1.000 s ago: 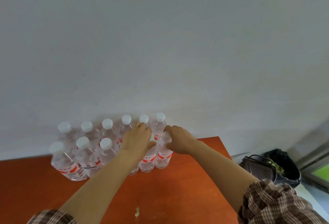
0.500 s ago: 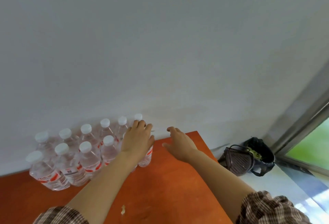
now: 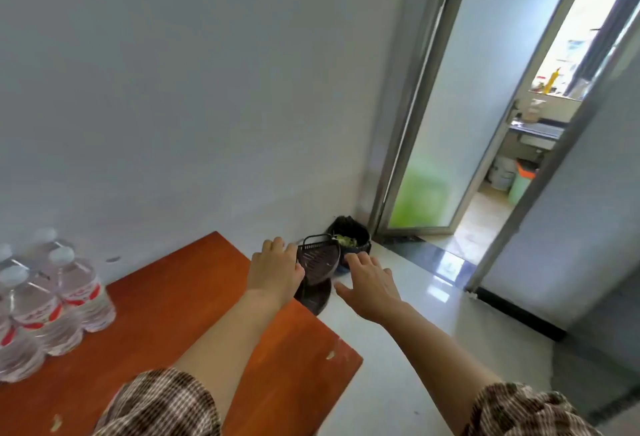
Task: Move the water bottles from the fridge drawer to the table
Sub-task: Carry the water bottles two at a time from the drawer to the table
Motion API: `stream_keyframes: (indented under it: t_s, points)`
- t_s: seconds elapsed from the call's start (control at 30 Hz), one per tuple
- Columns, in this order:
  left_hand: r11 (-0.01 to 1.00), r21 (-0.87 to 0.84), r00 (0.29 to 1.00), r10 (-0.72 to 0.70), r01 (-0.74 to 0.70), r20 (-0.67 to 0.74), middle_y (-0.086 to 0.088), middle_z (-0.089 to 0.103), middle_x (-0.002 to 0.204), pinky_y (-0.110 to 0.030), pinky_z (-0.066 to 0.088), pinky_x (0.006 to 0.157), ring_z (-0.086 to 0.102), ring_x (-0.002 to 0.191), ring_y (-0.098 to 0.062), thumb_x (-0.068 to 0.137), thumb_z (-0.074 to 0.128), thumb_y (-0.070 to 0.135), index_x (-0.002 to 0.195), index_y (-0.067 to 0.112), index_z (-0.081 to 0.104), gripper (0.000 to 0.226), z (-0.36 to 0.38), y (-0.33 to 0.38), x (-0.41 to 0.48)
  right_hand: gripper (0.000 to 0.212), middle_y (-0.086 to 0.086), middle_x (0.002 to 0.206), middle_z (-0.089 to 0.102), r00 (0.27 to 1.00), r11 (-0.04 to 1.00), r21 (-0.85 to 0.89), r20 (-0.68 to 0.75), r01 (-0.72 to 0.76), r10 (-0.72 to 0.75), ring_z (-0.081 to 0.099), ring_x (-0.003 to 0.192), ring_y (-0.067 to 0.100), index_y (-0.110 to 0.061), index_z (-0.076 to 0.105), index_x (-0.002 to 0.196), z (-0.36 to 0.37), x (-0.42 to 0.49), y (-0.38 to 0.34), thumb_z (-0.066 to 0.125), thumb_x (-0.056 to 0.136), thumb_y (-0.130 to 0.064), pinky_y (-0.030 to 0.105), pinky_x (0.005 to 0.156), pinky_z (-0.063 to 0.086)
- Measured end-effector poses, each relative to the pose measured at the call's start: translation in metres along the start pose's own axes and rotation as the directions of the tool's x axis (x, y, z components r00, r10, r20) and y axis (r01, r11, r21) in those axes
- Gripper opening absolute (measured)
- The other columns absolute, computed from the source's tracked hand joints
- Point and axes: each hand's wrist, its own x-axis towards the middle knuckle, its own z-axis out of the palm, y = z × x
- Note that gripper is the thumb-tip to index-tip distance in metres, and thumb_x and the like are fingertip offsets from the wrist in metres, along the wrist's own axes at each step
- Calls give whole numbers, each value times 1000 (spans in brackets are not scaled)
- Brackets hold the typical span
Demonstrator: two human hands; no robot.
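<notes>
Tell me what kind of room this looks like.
Likely a plain room in a home or small office: orange table against a bare wall, bin on a glossy floor, frosted glass door ajar.

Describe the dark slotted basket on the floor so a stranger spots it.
Look past the orange-red wooden table, toward the doorway. On the floor there, a dark brown plastic basket sits beside a round black bin; only the basket has slotted sides.

Water bottles (image 3: 38,317) cut by left edge, labels (image 3: 85,293) blurred, bin (image 3: 362,231) contents unclear
</notes>
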Motion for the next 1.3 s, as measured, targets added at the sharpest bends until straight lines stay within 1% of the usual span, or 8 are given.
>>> stream_keyframes:
  t_s: [0.17, 0.3, 0.5, 0.67, 0.8, 0.97, 1.13, 1.3]
  points:
    - [988, -54, 989, 146, -145, 23, -12, 46, 132, -40, 41, 93, 39, 122, -30, 93, 42, 32, 129, 12, 47, 41, 10, 164, -28, 62, 7, 142, 42, 980, 983, 5, -77, -186, 185, 40, 129, 29, -17, 34, 142, -49, -101, 130, 52, 91, -46, 47, 101, 37]
    - [955, -107, 959, 280, -275, 35, -12, 45, 134, -41, 42, 92, 39, 124, -30, 91, 44, 33, 130, 12, 48, 44, 26, 293, -62, 60, 7, 141, 43, 935, 939, -27, -108, -343, 338, 41, 127, 29, -17, 36, 140, -86, -191, 227, 52, 90, -47, 46, 97, 38]
    - [863, -175, 872, 488, -474, 46, -11, 48, 128, -40, 41, 90, 41, 120, -30, 91, 46, 37, 128, 15, 46, 43, 44, 464, -99, 61, 9, 143, 39, 814, 818, -15, -114, -575, 570, 36, 131, 29, -14, 34, 141, -141, -302, 353, 52, 92, -44, 48, 105, 34]
    - [745, -269, 773, 634, -610, 2, -10, 52, 123, -38, 41, 88, 45, 114, -28, 91, 45, 34, 123, 14, 50, 38, 58, 589, -114, 64, 10, 146, 36, 722, 729, -7, -145, -684, 676, 33, 134, 29, -13, 30, 145, -174, -364, 437, 51, 93, -43, 45, 108, 33]
    - [666, -283, 695, 719, -691, -5, -9, 52, 125, -39, 43, 88, 46, 114, -27, 91, 46, 35, 124, 15, 50, 39, 78, 677, -114, 59, 7, 143, 39, 646, 653, -9, -163, -757, 746, 35, 132, 27, -15, 33, 141, -191, -391, 502, 51, 92, -43, 47, 104, 35]
    - [593, -295, 612, 790, -749, 32, -9, 50, 125, -41, 43, 91, 46, 115, -28, 90, 47, 35, 124, 16, 49, 40, 105, 783, -95, 59, 7, 144, 36, 567, 573, -11, -160, -819, 808, 32, 134, 28, -16, 31, 142, -209, -402, 595, 50, 93, -43, 49, 106, 31]
    - [538, -334, 551, 832, -774, 63, -9, 47, 129, -41, 45, 92, 43, 119, -28, 92, 44, 34, 129, 14, 46, 42, 128, 879, -63, 58, 9, 146, 34, 528, 525, -56, -113, -849, 842, 28, 136, 31, -16, 26, 144, -229, -392, 689, 48, 96, -40, 52, 107, 27]
    - [510, -329, 495, 858, -795, 135, -8, 47, 131, -39, 43, 93, 41, 122, -27, 93, 44, 33, 129, 14, 45, 41, 158, 951, -39, 55, 7, 145, 34, 505, 506, -11, -67, -863, 860, 31, 134, 30, -19, 31, 142, -229, -384, 767, 49, 95, -40, 51, 106, 27]
